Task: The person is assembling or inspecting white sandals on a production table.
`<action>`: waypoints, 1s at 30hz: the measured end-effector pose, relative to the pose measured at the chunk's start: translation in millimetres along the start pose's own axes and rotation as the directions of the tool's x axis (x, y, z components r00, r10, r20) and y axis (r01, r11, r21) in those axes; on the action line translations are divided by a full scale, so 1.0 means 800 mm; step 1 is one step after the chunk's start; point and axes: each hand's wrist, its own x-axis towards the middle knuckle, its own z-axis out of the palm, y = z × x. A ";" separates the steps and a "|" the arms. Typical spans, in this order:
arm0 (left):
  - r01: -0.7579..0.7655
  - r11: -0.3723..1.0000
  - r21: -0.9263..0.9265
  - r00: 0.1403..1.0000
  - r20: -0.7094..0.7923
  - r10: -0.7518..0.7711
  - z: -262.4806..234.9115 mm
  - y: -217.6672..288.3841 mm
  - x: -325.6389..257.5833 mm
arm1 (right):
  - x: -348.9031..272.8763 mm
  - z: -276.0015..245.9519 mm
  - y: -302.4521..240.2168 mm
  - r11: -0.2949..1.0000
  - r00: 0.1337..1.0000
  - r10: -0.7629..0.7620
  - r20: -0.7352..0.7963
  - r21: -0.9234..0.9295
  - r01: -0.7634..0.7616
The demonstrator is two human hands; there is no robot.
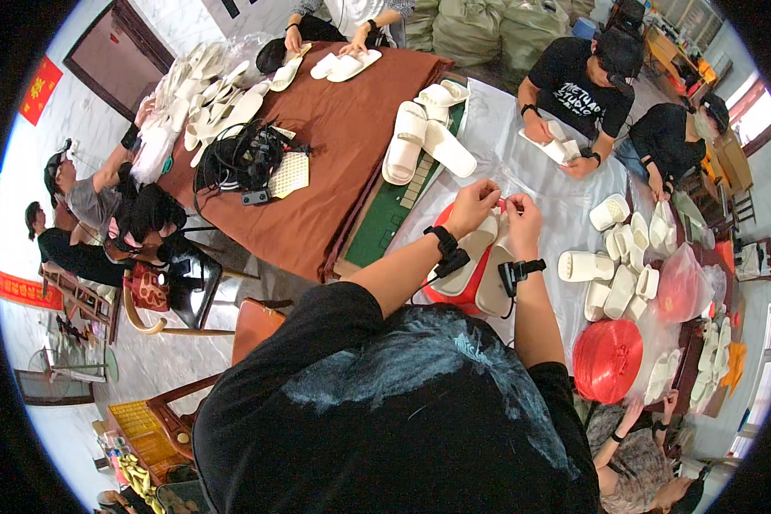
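Note:
In front of me on the table lies a pair of cream slippers (494, 270), side by side, with red plastic strip (481, 272) showing between and around them. My left hand (476, 208) is closed in a pinch at their far end, on a bit of the red strip. Close beside it, my right hand (522, 224) pinches at the same red strip, the fingertips of both hands nearly meeting. My hands and forearms hide part of the slippers. Both wrists wear black bands with small devices.
Cream slippers (426, 141) are piled at the far left of my hands, and more loose slippers (617, 287) lie to the right. A big red roll of plastic twine (607, 361) stands near my right elbow. Cables and a black device (253, 163) rest on the brown cloth. Several people work around the tables.

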 end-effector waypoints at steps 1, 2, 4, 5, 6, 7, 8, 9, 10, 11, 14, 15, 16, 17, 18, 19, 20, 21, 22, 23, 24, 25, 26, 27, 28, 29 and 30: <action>0.016 1.000 0.001 1.000 -0.007 -0.016 -0.001 0.001 -0.001 | 0.000 0.000 0.000 1.000 1.000 0.011 0.000 0.006 -0.011; 0.014 1.000 0.003 1.000 -0.009 -0.014 -0.001 0.000 0.000 | 0.000 0.001 0.001 1.000 1.000 0.021 0.002 0.014 -0.021; 0.021 0.998 -0.055 0.999 -0.027 -0.023 0.000 -0.002 0.000 | 0.000 0.002 0.002 1.000 1.000 0.012 0.003 0.008 -0.012; 0.019 0.998 -0.053 0.999 -0.028 -0.020 0.001 -0.001 0.000 | 0.000 0.001 0.003 1.000 1.000 0.008 0.001 0.000 -0.008; 0.014 0.998 -0.055 1.000 -0.019 -0.015 0.002 -0.001 -0.001 | 0.000 0.001 0.005 1.000 1.000 0.006 0.001 0.002 -0.006; 0.009 0.998 -0.057 1.000 -0.010 -0.009 0.003 0.000 -0.001 | 0.000 0.000 0.006 1.000 1.000 -0.009 0.005 0.017 0.009; 0.004 0.998 -0.057 1.000 -0.004 -0.004 0.004 -0.001 -0.001 | 0.000 -0.001 0.007 0.999 1.000 -0.023 0.011 0.030 0.023; 0.002 0.998 -0.058 1.000 -0.006 -0.003 0.003 -0.001 -0.001 | 0.000 0.000 0.007 0.999 1.000 -0.025 0.012 0.029 0.024; 0.002 0.999 -0.050 1.000 -0.005 -0.002 0.002 -0.002 0.000 | 0.001 0.000 0.008 1.000 1.000 0.001 0.017 0.026 -0.001; 0.002 0.999 -0.039 1.000 -0.007 -0.002 0.000 -0.002 0.000 | 0.001 0.001 0.010 0.999 0.999 0.026 0.024 0.025 -0.027; -0.002 0.998 -0.058 1.000 -0.015 0.002 0.000 -0.002 -0.002 | 0.001 0.003 0.013 0.999 1.000 -0.017 0.024 0.042 0.016; -0.005 0.998 -0.055 1.000 -0.022 0.004 0.000 -0.001 -0.002 | 0.001 0.002 0.012 0.999 0.999 -0.022 0.030 0.046 0.020; -0.015 0.999 -0.051 1.000 -0.018 0.015 0.000 -0.001 -0.003 | -0.001 0.001 0.012 1.000 1.000 -0.021 0.024 0.010 0.020; -0.026 0.999 -0.048 1.000 -0.014 0.025 0.002 -0.004 -0.001 | -0.002 -0.002 0.007 0.999 1.000 -0.020 0.019 -0.028 0.020; -0.032 0.995 -0.094 0.999 -0.019 0.030 0.002 -0.008 0.001 | -0.002 -0.003 0.001 0.999 0.999 -0.002 0.033 -0.053 0.004; -0.034 0.995 -0.094 0.999 -0.026 0.031 0.000 -0.012 0.002 | -0.001 0.000 -0.001 0.999 0.999 -0.005 0.039 -0.052 0.007; -0.012 0.995 -0.099 1.000 -0.024 0.009 -0.001 -0.010 0.001 | -0.001 0.000 0.001 1.000 0.999 0.003 0.045 -0.019 -0.002; 0.011 0.995 -0.104 1.000 -0.021 -0.013 -0.001 -0.007 0.000 | -0.001 0.000 0.002 1.000 0.999 0.011 0.051 0.014 -0.012; 0.009 0.994 -0.106 1.000 -0.018 -0.011 -0.001 -0.004 0.000 | -0.001 0.000 0.004 1.000 0.999 0.011 0.047 0.011 -0.012; 0.021 0.992 -0.126 1.000 -0.007 -0.022 -0.001 -0.004 0.000 | -0.001 0.000 0.004 1.000 0.999 0.009 0.047 0.029 -0.010; 0.032 0.989 -0.145 0.999 0.004 -0.032 -0.001 -0.004 0.001 | -0.001 0.000 0.003 0.999 0.999 0.006 0.046 0.047 -0.008; 0.031 0.989 -0.147 1.000 0.006 -0.031 -0.002 -0.005 0.002 | 0.000 -0.001 0.003 0.999 0.999 0.005 0.044 0.044 -0.007; 0.075 0.976 -0.205 0.997 0.009 -0.074 -0.003 -0.005 0.002 | 0.001 -0.001 0.000 1.000 0.998 0.017 0.054 0.020 -0.018; 0.117 0.958 -0.262 0.993 0.016 -0.117 -0.004 -0.006 0.004 | 0.002 -0.001 -0.003 1.000 0.998 0.027 0.064 -0.004 -0.027; 0.083 0.964 -0.255 0.996 0.000 -0.085 -0.006 -0.006 0.005 | 0.001 -0.001 -0.006 1.000 0.998 0.026 0.063 -0.007 -0.026; 0.081 0.963 -0.256 0.997 0.003 -0.083 -0.009 -0.004 0.006 | 0.000 -0.001 -0.013 0.998 0.997 0.051 0.056 0.025 -0.053; 0.069 0.955 -0.287 0.997 -0.015 -0.076 -0.012 -0.002 0.006 | 0.000 -0.002 -0.017 0.995 0.996 0.076 0.051 0.056 -0.079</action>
